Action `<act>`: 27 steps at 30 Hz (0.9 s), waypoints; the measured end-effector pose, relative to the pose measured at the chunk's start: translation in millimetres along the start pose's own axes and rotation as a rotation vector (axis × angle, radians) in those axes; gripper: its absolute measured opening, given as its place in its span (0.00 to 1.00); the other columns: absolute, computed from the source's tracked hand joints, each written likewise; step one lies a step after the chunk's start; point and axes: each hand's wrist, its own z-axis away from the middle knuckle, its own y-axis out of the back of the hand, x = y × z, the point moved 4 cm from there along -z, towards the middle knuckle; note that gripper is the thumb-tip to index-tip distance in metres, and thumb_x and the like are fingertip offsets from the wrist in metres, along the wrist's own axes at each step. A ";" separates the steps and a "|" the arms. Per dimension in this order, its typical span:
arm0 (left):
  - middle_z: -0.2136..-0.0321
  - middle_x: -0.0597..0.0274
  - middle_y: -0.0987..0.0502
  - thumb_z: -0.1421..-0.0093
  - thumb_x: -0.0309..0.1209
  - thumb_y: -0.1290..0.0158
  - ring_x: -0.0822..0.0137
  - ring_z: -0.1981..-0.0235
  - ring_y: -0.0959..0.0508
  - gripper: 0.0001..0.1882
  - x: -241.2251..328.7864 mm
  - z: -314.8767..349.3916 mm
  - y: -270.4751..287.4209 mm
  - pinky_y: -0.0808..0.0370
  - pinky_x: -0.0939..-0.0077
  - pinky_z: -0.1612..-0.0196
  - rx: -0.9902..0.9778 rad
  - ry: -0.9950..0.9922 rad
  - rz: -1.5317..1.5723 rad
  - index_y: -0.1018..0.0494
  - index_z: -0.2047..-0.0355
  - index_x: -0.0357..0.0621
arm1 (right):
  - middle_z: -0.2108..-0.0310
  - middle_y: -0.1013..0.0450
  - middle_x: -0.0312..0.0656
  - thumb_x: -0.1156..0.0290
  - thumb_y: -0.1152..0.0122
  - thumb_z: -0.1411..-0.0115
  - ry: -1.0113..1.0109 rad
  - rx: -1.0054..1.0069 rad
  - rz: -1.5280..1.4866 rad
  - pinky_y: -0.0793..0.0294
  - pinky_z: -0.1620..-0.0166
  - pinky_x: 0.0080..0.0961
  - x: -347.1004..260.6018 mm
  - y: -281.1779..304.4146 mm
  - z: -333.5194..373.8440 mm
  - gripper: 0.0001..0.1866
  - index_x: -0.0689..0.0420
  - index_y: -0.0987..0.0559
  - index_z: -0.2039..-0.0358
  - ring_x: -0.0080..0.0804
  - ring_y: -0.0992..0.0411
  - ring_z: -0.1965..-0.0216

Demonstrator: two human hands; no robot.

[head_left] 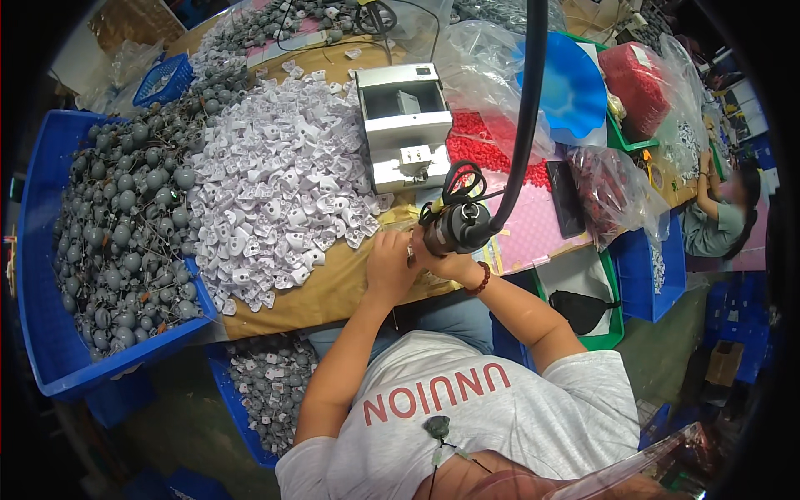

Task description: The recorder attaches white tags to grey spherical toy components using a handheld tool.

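My right hand (pixel 454 267), with a red bead bracelet at its wrist, is closed around a dark upright electric screwdriver (pixel 454 227) with a thick black cable. Touching it, my left hand (pixel 392 265) has its fingers curled in; what they hold is hidden. Both hands are at the table's near edge. Just beyond stands a silver screw feeder (pixel 406 133). To the left is a big heap of small white plastic parts (pixel 275 179). Red small parts (pixel 479 142) lie to the right of the feeder.
A large blue bin (pixel 42 275) of grey round parts with wires stands at the left. A dark phone (pixel 567 198) lies on pink bubble wrap (pixel 521 221). A blue scalloped bowl (pixel 567 87) and bagged red parts (pixel 633 92) are at far right. Another person (pixel 718 218) sits farther right.
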 end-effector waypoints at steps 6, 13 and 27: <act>0.64 0.53 0.27 0.51 0.30 0.37 0.48 0.59 0.28 0.17 -2.6 -0.4 -4.4 0.29 0.56 0.56 0.025 0.011 0.007 0.28 0.61 0.42 | 0.61 0.23 0.41 0.73 0.24 0.51 0.093 0.054 0.004 0.25 0.55 0.26 -2.1 -5.1 -0.2 0.23 0.60 0.24 0.55 0.28 0.24 0.61; 0.61 0.53 0.27 0.51 0.30 0.36 0.47 0.57 0.29 0.20 1.4 0.3 0.2 0.29 0.56 0.53 -0.015 0.079 0.008 0.28 0.59 0.40 | 0.70 0.25 0.35 0.78 0.31 0.48 0.071 0.113 0.011 0.26 0.64 0.22 -18.9 -3.3 -12.8 0.14 0.61 0.23 0.60 0.21 0.27 0.70; 0.57 0.52 0.22 0.50 0.24 0.36 0.48 0.50 0.27 0.21 5.6 11.5 1.2 0.30 0.57 0.46 0.046 0.050 0.091 0.25 0.55 0.40 | 0.49 0.30 0.43 0.80 0.41 0.38 -0.116 0.575 -0.096 0.27 0.51 0.22 39.6 99.7 -42.5 0.26 0.64 0.33 0.39 0.28 0.27 0.54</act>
